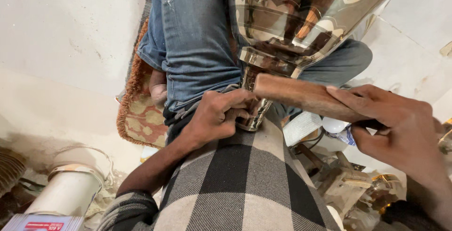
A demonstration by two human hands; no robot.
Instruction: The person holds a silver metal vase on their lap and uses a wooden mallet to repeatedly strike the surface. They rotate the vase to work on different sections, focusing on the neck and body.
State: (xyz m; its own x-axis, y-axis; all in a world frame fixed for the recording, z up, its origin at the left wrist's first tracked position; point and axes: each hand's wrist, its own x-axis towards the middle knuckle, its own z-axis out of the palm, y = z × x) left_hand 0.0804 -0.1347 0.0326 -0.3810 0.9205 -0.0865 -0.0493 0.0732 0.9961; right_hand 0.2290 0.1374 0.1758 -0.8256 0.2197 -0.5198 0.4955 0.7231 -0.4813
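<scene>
While the left hand [219, 115] grips the metal stem [254, 111], the right hand [400, 127] clasps a wooden block [296, 94] against it.

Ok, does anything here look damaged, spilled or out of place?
Nothing looks damaged or spilled. The shiny metal vessel lies tipped across the lap; the left hand grips its neck, the right hand holds a wooden block against it. Clutter lies on the floor lower right.

A grey, black and cream checked garment [235, 188] is worn, with a matching striped cuff [129, 207] on the left sleeve; both hands are left bare.
</scene>
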